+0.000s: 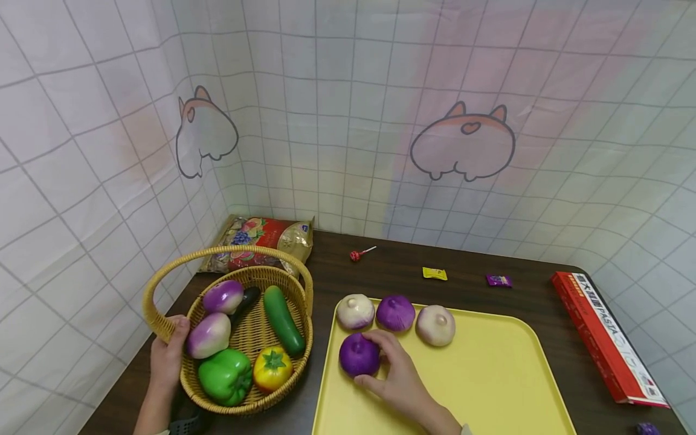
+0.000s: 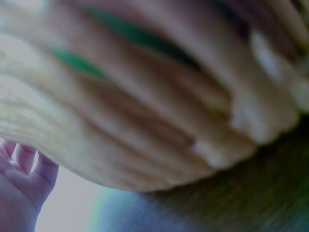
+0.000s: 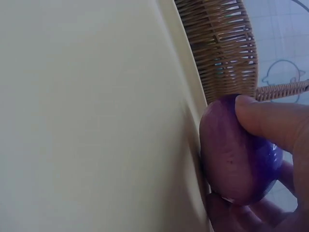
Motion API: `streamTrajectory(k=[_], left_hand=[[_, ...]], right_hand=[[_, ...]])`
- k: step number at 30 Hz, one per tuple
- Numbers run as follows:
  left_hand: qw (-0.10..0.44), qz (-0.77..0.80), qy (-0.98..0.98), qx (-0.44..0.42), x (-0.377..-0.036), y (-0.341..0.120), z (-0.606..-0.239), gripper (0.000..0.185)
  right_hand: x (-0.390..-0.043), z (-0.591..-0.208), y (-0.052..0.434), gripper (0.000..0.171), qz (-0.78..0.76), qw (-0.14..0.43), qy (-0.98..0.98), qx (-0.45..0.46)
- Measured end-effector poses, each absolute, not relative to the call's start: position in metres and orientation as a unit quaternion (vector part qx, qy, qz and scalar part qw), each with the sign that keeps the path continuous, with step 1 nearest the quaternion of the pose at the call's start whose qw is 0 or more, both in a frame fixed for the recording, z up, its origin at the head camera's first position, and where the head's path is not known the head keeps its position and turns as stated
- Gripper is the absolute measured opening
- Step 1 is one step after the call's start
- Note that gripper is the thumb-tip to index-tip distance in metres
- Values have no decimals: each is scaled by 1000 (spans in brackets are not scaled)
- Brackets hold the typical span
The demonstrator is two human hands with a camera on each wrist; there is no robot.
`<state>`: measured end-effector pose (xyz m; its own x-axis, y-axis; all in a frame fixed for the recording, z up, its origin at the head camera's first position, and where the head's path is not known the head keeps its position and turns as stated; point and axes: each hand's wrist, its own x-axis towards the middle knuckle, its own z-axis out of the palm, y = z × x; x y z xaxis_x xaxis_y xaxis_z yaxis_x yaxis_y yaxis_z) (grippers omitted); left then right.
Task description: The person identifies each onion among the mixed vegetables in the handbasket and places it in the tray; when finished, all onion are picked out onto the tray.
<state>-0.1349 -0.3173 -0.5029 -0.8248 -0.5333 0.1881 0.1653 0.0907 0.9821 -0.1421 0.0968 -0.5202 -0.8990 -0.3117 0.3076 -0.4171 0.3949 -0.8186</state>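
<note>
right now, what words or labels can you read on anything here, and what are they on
"PASTA": on the long red box at the table's right edge; the characters before it are too small to read.
Snack bag behind the wicker basket: print too small to read.
Yellow sachet and purple sachet: nothing legible.

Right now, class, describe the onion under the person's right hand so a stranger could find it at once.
Find the yellow tray beside the wicker basket. Three onions line its far edge; the purple onion sits alone in front of them, gripped by the right hand. It is the darker of two purple ones.
</note>
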Motion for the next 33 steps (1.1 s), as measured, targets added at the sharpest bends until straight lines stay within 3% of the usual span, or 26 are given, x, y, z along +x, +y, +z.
streamTrajectory(k=[21, 27, 33], left_hand=[[265, -666, -684, 135, -134, -317, -503, 16], [271, -662, -687, 128, -136, -316, -503, 11], [276, -668, -680, 121, -136, -316, -502, 11]], right_hand=[[-142, -518, 93, 76, 562, 28, -803, 199], [-144, -521, 95, 75, 551, 69, -805, 207], [-145, -514, 98, 60, 541, 138, -798, 225]])
